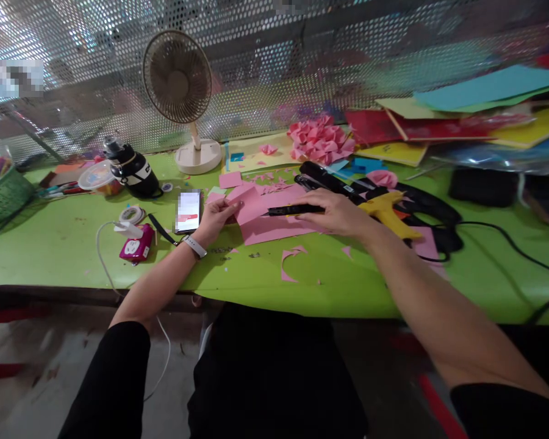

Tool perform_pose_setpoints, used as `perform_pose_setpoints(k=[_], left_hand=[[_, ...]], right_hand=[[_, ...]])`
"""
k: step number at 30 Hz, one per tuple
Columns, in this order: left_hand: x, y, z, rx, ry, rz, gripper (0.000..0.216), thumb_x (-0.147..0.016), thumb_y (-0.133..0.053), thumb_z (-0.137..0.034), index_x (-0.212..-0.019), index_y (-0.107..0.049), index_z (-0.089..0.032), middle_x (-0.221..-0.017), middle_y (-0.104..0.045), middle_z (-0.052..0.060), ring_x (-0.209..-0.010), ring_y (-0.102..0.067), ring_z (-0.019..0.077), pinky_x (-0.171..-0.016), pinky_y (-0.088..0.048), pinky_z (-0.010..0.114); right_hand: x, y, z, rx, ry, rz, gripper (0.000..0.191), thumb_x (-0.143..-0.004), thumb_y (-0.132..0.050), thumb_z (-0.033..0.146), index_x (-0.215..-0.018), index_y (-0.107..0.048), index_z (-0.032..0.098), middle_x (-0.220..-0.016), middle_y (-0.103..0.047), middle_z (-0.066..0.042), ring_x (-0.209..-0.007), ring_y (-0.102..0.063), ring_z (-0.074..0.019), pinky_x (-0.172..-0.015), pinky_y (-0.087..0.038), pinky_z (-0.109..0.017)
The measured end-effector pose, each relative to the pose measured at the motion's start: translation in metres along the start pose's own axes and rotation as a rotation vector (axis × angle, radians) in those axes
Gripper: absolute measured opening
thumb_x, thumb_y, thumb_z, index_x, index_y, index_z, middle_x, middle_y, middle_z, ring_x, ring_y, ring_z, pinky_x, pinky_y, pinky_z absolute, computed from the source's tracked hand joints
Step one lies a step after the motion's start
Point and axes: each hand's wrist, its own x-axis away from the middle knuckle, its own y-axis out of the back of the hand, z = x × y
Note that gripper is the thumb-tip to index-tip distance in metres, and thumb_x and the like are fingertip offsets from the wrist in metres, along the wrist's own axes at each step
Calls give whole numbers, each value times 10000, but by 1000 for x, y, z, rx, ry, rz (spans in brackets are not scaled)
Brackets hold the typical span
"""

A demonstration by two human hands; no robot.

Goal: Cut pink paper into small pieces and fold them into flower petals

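The pink sheet [251,206] is at the middle of the table [265,292], raised a little at its left end, above a larger pink paper [269,230]. The left hand [217,216] pinches its left edge between thumb and fingers; the right hand [341,210] grips a black cutter [297,210], its tip pointing left, at the sheet's right side. Whether the tip touches the sheet or stands just off it, I cannot tell.

The chief risk lies in that line — the cutter points towards the left hand, so a slip or too hard a push could carry it into the fingers. The sheet seems held at one end only, so it could buckle or tear if the tip drags. The larger paper underneath could also be scored by a cut that goes too deep.

Around this, a cut scrap [289,266] lies on the near side, and the phone [188,210] is just left of the left hand, where a wide elbow or wrist swing might nudge it. A yellow glue gun [388,210] sits close to the right wrist — if hot, it could burn. At the far side are a heap of pink folded pieces [320,143] and the fan [177,82], whose draught, if running, could scatter light scraps
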Motion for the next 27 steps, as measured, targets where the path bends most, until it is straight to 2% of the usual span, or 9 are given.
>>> perform_pose_setpoints(k=[11,15,19,27], left_hand=[[2,-1,-1,-7,-11,-5,457,-603,-931,-493,-722,-646,-157,-632,-650,-28,-547,-570,76,-531,-458,212],[3,-4,0,-18,-13,-19,445,-609,-928,-486,-704,-644,-156,-644,-663,-21,-546,-562,72,-534,-452,214],[3,-4,0,0,4,-35,450,-610,-932,-475,-703,-626,-158,-649,-661,-20,-547,-569,74,-536,-457,217],[3,-5,0,22,-18,-3,483,-567,-942,-507,-706,-640,-157,-687,-693,-12,-588,-594,75,-567,-490,212]], right_hand=[[-1,-7,2,3,5,-40,309,-883,-672,369,-1150,-796,276,-1123,-773,-81,-1080,-682,-312,-1009,-525,-496],[-2,-7,8,-26,6,17,302,-893,-662,355,-1159,-790,294,-1137,-771,-76,-1073,-679,-306,-997,-528,-495],[-1,-4,7,-32,-2,16,302,-877,-674,377,-1142,-795,298,-1139,-770,-71,-1097,-675,-307,-1020,-519,-489],[-1,-9,7,-54,1,61,320,-883,-653,344,-1165,-791,284,-1164,-763,-78,-1084,-682,-298,-1011,-523,-494]])
